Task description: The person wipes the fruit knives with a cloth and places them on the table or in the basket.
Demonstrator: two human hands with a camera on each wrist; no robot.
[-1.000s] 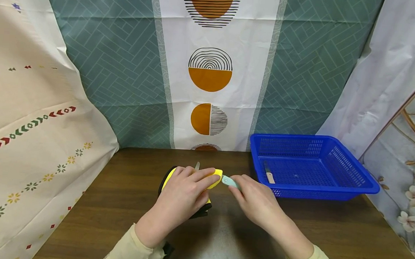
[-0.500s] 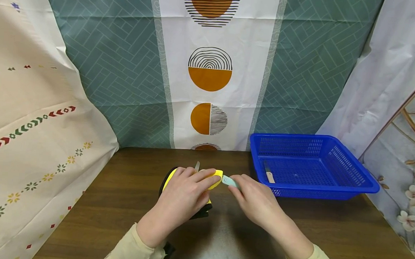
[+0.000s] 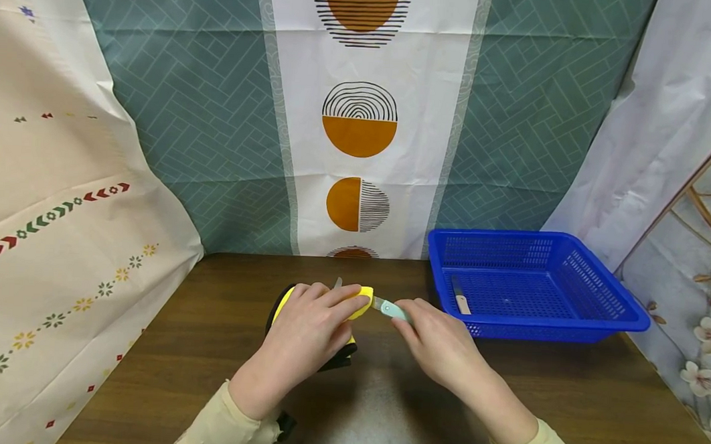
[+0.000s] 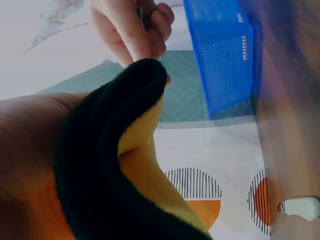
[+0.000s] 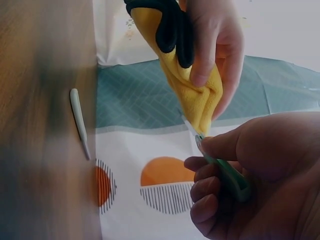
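My left hand (image 3: pixel 307 330) grips a folded yellow cloth (image 5: pixel 190 90) with thick black edging (image 4: pixel 95 150), held above the table. My right hand (image 3: pixel 436 337) holds a small knife (image 3: pixel 394 310) by its mint-green handle, the thumb lying along it. The short blade (image 5: pixel 189 126) points left to the cloth's folded end, and its tip is hard to make out against the cloth. A second, pale-handled knife (image 5: pixel 79 120) lies on the table behind the left hand; only its tip end shows past the fingers in the head view.
A blue perforated basket (image 3: pixel 537 322) stands at the back right, with a knife (image 3: pixel 461 298) with a pale pink handle inside. The dark wooden table (image 3: pixel 160 373) meets patterned cloth hangings at the back and sides.
My left hand has shifted slightly left with the cloth, so more of the blade shows between cloth and handle. The right hand stays nearly where it was.
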